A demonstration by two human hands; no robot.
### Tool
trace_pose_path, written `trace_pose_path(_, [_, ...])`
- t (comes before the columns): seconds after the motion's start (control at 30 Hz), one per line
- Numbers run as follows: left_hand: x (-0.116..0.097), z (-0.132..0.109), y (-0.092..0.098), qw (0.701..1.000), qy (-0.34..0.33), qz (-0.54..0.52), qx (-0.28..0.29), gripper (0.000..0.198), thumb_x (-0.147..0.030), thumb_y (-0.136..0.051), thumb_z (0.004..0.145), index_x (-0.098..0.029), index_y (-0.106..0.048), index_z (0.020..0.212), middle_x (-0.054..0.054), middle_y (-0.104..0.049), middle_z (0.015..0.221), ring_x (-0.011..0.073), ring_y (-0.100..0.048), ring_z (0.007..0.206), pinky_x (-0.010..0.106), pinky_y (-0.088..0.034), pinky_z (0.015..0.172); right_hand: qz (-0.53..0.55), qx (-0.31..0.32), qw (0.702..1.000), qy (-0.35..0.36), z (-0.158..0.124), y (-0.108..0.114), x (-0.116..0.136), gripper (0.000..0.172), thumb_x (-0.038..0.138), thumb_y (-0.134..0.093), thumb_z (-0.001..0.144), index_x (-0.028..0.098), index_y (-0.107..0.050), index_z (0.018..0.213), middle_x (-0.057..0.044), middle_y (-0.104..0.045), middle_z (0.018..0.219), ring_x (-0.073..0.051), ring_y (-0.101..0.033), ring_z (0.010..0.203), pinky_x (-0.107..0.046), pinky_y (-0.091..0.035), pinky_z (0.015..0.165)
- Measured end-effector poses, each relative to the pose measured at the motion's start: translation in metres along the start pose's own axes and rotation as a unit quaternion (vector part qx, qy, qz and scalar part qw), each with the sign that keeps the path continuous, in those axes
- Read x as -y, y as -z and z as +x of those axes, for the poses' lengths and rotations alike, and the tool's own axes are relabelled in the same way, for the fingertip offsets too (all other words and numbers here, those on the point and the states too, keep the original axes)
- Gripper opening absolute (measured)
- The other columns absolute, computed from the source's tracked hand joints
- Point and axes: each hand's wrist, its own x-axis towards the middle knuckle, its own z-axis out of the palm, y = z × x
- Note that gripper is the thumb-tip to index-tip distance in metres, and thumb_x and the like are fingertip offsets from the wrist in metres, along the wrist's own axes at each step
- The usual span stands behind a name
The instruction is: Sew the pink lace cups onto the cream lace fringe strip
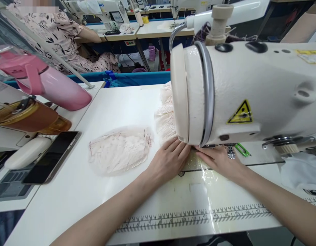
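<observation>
Under the head of a white sewing machine [265, 92], my two hands are close together. My left hand [172, 157] lies palm down, fingers flat at the near end of a gathered, pale pink lace fabric [165, 118]. From the right reaches my right hand [221, 160], its thumb and forefinger pressed together. The machine head hides its other fingers and whatever is between them, as well as the needle area. A second pale lace piece [120, 150] with reddish thread along its ends lies flat to the left of my left hand.
Left stand a pink bottle [63, 85], an amber cup [32, 114] and a phone [53, 157]. Green thread snips [242, 149] lie beyond my right wrist. White cloth [298, 171] sits far right. A printed ruler [183, 218] follows the front edge. Another person sits beyond.
</observation>
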Motion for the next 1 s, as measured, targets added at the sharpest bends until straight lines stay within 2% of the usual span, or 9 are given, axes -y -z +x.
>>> trace_pose_path(0.17, [0.0022,0.0015,-0.0001,1.000,-0.001,-0.010,-0.002,0.027,-0.018,-0.039,0.095,-0.013,-0.062,0.109,0.007,-0.068,0.111,0.0216,-0.063,0.104,0.039,-0.045,0.100,-0.025,-0.021,0.999,0.009,-0.0047,-0.0028,0.0002,0.028,0.041,-0.048,0.093,0.026,-0.070,0.102,-0.003,-0.071,0.075,-0.016,-0.059,0.061,-0.029,-0.042,0.057])
trace_pose_path(0.4, [-0.0004,0.0016,0.0033,1.000,0.018,0.000,0.007,0.025,-0.018,-0.042,0.095,-0.015,-0.063,0.108,0.005,-0.070,0.103,0.0206,-0.065,0.100,0.040,-0.044,0.101,-0.042,-0.007,0.999,0.012,-0.0027,0.0009,0.0028,0.029,0.038,-0.045,0.095,0.026,-0.070,0.104,-0.003,-0.071,0.077,-0.016,-0.060,0.064,-0.028,-0.039,0.056])
trace_pose_path(0.6, [-0.0003,0.0041,0.0038,1.000,0.029,-0.004,0.003,0.025,-0.019,-0.042,0.094,-0.015,-0.063,0.106,0.006,-0.070,0.103,0.0220,-0.065,0.101,0.040,-0.044,0.100,-0.068,0.063,0.995,-0.031,-0.0018,0.0050,0.0083,0.037,0.043,-0.038,0.097,0.029,-0.064,0.119,-0.004,-0.071,0.085,-0.018,-0.063,0.070,-0.028,-0.040,0.055])
trace_pose_path(0.77, [-0.0009,0.0040,0.0041,0.999,0.043,-0.005,0.015,0.027,-0.021,-0.041,0.093,-0.016,-0.061,0.110,0.008,-0.068,0.110,0.0244,-0.061,0.109,0.042,-0.044,0.100,-0.143,0.101,0.984,0.020,-0.0035,0.0041,0.0063,0.040,0.037,-0.030,0.099,0.029,-0.069,0.107,-0.002,-0.070,0.080,-0.019,-0.058,0.060,-0.030,-0.035,0.048])
trace_pose_path(0.9, [-0.0011,0.0040,0.0043,0.999,0.048,-0.003,0.025,0.030,-0.023,-0.042,0.092,-0.014,-0.059,0.114,0.009,-0.066,0.114,0.0261,-0.059,0.112,0.044,-0.042,0.101,-0.205,0.072,0.975,0.049,-0.0049,0.0011,0.0058,0.035,0.032,-0.034,0.098,0.031,-0.065,0.114,-0.003,-0.071,0.094,-0.019,-0.055,0.062,-0.031,-0.037,0.051])
trace_pose_path(1.0, [-0.0005,0.0046,0.0046,0.998,0.050,-0.005,0.029,0.031,-0.023,-0.042,0.091,-0.014,-0.059,0.116,0.010,-0.066,0.114,0.0262,-0.060,0.109,0.044,-0.043,0.101,-0.149,0.068,0.986,0.024,-0.0043,0.0014,0.0057,0.032,0.036,-0.039,0.097,0.030,-0.064,0.115,-0.003,-0.070,0.093,-0.017,-0.054,0.062,-0.032,-0.042,0.055])
